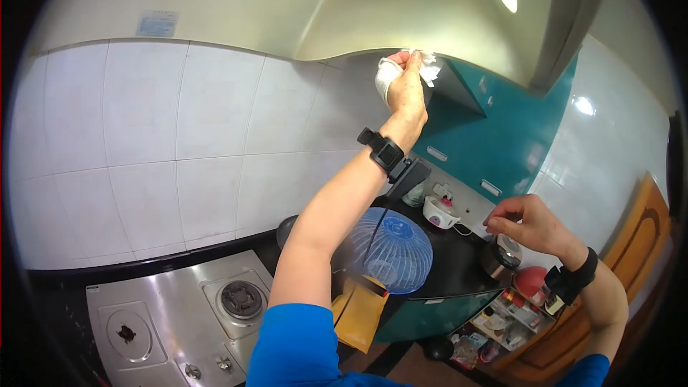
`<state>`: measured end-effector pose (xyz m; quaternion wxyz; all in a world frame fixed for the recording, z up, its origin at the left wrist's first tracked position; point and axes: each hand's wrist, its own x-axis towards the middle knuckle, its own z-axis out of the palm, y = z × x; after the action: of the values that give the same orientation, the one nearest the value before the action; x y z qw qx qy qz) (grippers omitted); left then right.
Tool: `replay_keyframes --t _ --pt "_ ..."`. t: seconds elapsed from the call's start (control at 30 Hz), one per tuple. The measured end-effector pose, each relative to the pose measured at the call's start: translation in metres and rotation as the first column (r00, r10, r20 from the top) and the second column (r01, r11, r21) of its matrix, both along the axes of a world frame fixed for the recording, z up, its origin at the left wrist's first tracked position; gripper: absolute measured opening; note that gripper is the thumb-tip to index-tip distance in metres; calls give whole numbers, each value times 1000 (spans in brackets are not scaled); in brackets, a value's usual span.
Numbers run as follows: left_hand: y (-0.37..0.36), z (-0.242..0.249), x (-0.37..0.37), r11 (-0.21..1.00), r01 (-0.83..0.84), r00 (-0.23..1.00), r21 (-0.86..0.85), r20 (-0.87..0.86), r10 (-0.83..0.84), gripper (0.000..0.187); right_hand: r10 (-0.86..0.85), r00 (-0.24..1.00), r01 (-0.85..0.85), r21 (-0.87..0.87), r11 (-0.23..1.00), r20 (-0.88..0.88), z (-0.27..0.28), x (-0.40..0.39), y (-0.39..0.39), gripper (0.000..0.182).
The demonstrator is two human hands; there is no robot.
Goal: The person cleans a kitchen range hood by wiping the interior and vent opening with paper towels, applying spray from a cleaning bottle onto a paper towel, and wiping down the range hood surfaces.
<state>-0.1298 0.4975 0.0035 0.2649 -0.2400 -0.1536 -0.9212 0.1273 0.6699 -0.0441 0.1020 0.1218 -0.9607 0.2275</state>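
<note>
My left hand (pixel 406 89) is raised to the lower edge of the range hood (pixel 344 29), its fingers closed on a crumpled white cloth or paper towel (pixel 387 77). The cloth wraps round the fingers and sticks out on both sides of them, right at the rim. Whether it presses on the metal is hard to tell. Lower and to the right, my right hand (pixel 532 223) hangs in the air with loosely bent fingers and nothing in it. Behind it in view are a rice cooker (pixel 502 256) and the counter. Each wrist wears a black strapped device.
Below left is a steel gas stove (pixel 179 315). A blue mesh food cover (pixel 394 247) and a white electric pot (pixel 441 212) stand on the black counter (pixel 459 261). Teal cabinets (pixel 502 136) hang beyond the hood. A wooden door (pixel 595 294) and cluttered shelf (pixel 505 319) are at right.
</note>
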Motion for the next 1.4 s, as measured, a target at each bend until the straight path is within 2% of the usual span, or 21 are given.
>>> replay_keyframes --t 0.07,0.1,0.2,0.23,0.27,0.33,0.37,0.43,0.57,0.6,0.73,0.77,0.93,1.0,1.07,1.13,1.2,1.33,1.4 --pt "-21 -4 -41 997 -30 999 69 14 29 24 -1 1000 4 157 988 -17 -3 -5 -8 20" --pt "-35 -8 -63 989 -56 998 137 26 53 23 11 1000 -8 159 987 -17 -5 -6 -8 20" --pt "-74 -24 -94 978 -207 974 -22 87 208 20 -108 994 108 14 994 1 -15 -5 11 20" --pt "-83 -30 -100 968 -235 964 -83 105 243 19 -108 994 108 18 994 9 -16 -3 19 20" --pt "-89 -35 -109 969 -234 964 -86 110 242 19 -145 989 145 35 989 -15 -17 0 29 19" --pt "-103 -46 -142 940 -335 936 -68 87 340 22 -200 978 203 35 979 -63 -18 9 37 18" --pt "-116 -52 -159 949 -315 946 -26 73 316 21 -211 976 213 32 976 -60 -18 17 38 18" --pt "-133 -55 -180 932 -349 922 -95 144 360 20 -329 941 335 75 939 -75 -17 32 39 17" --pt "-159 -56 -214 926 -357 906 -120 199 375 17 -439 893 448 94 889 -97 -23 53 62 14" --pt "-163 -55 -222 927 -364 902 -85 215 374 19 -465 883 466 13 885 -67 -24 57 58 12" --pt "-172 -50 -237 942 -334 907 -2 272 322 19 -498 865 495 -49 867 -68 -29 60 54 14" --pt "-174 -50 -236 954 -299 915 25 290 279 19 -494 867 490 -66 869 -60 -30 58 53 14" --pt "-177 -41 -204 934 -358 866 -21 367 340 13 -460 887 454 -123 883 -27 -32 45 51 14" --pt "-187 -42 -209 917 -398 865 -20 325 382 14 -428 902 429 -4 903 -62 -35 34 62 15" --pt "-200 -43 -207 898 -438 856 -28 291 427 15 -382 922 384 10 923 -61 -35 19 53 16" --pt "-225 -42 -194 910 -414 877 -12 265 402 16 -326 944 328 27 944 -54 -36 3 40 16" --pt "-252 -40 -179 904 -428 878 18 245 411 17 -265 964 265 -94 960 7 -45 -16 31 16" --pt "-299 -44 -133 897 -432 889 96 215 405 20 -54 998 61 -177 982 43 -60 -65 22 16" --pt "-321 -54 -129 883 -468 863 29 231 450 21 5 997 10 -203 979 77 -62 -84 -4 16"
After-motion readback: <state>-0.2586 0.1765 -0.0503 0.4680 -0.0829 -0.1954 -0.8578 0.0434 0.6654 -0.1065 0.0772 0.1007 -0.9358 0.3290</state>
